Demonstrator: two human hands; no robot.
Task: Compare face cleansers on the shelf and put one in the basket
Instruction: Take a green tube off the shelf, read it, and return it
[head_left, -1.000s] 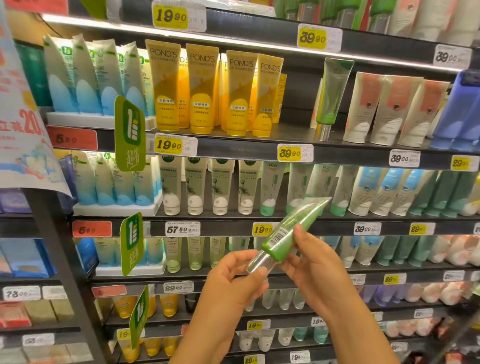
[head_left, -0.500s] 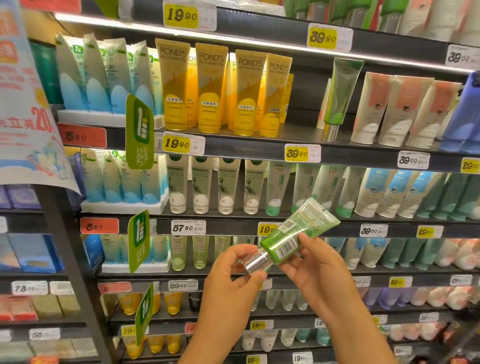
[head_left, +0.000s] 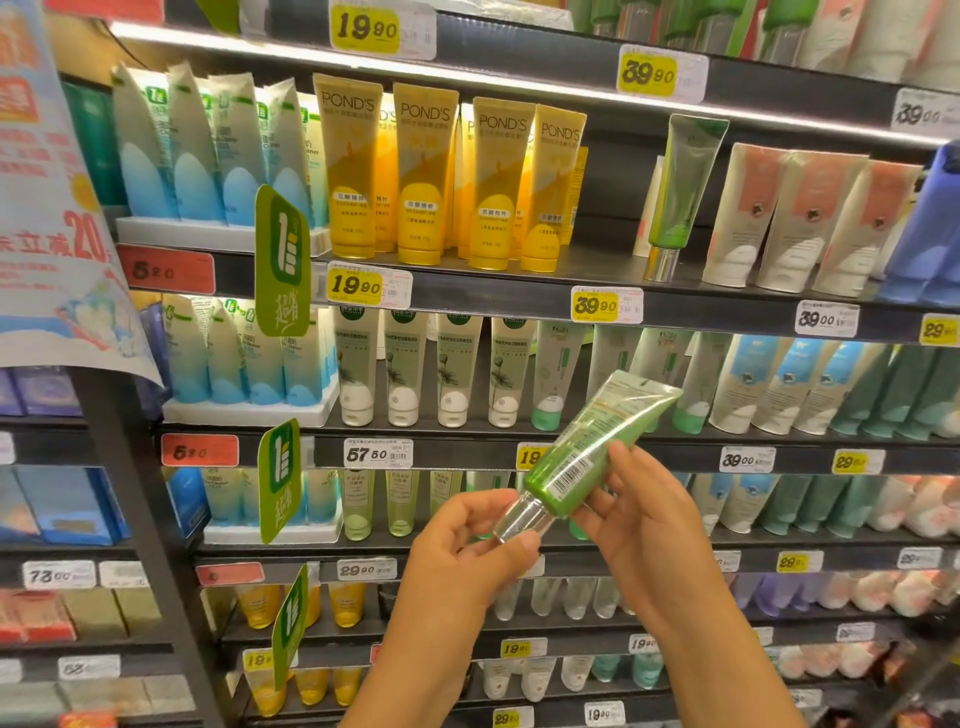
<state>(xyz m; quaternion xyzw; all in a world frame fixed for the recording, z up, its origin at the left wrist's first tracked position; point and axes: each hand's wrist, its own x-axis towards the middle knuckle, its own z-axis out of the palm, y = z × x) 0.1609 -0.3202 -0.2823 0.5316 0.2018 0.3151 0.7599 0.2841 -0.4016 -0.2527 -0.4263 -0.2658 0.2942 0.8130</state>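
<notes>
Both hands hold one green cleanser tube before the shelves, tilted, barcode side up. Left hand pinches its shiny silver cap; right hand curls round the glossy, flat-crimped plastic body.

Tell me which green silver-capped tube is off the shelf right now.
The green tube held tilted between both hands, barcode facing up; its twin stands upright on the shelf beside the yellow tubes.

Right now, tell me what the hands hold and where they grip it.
A green cleanser tube: left hand pinches its silver cap, right hand grips the lower body.
</notes>
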